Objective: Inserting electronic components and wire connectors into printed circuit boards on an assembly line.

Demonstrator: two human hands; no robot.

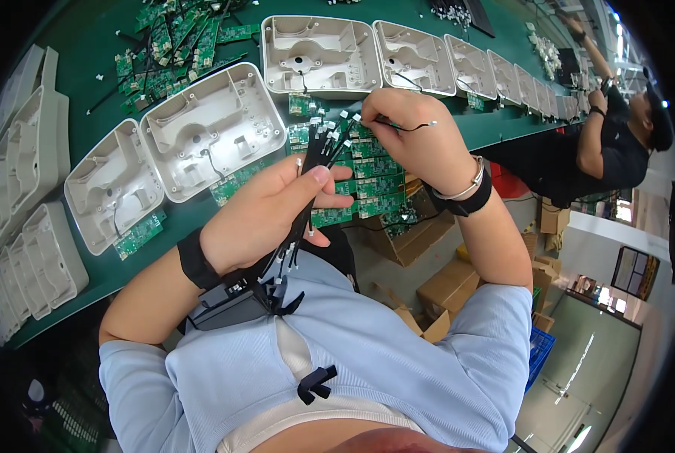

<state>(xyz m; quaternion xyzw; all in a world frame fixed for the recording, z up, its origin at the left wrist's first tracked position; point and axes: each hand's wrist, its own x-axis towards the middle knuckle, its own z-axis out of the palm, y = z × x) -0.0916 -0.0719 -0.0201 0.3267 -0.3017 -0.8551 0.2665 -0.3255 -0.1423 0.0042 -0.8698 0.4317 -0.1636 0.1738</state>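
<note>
Through the head camera, I am watching two bare hands working over a long green table [88,64]. The left hand [258,211] is grasping a bundle of thin black wires with small white plugs [322,147], with the thumb pressing on top and the other fingers showing past the far side. The wires are fanning out at the top, and their lower ends are hanging toward the person's light blue shirt [398,332]. The right hand [424,143] is pinching a single black wire with a white plug [409,127] between its thumb and finger, just beside the top of the bundle. Below both hands, flat green circuit boards [379,185] are lying in rows near the table's edge. Big off-white plastic shells [213,132] are standing in a curved line behind them, and a messy heap of green boards and black wires [182,38] is sitting farther back. Off to the right, another person in black clothes [620,140] is reaching toward the table, and brown cardboard boxes [451,287] are resting on the floor.
</note>
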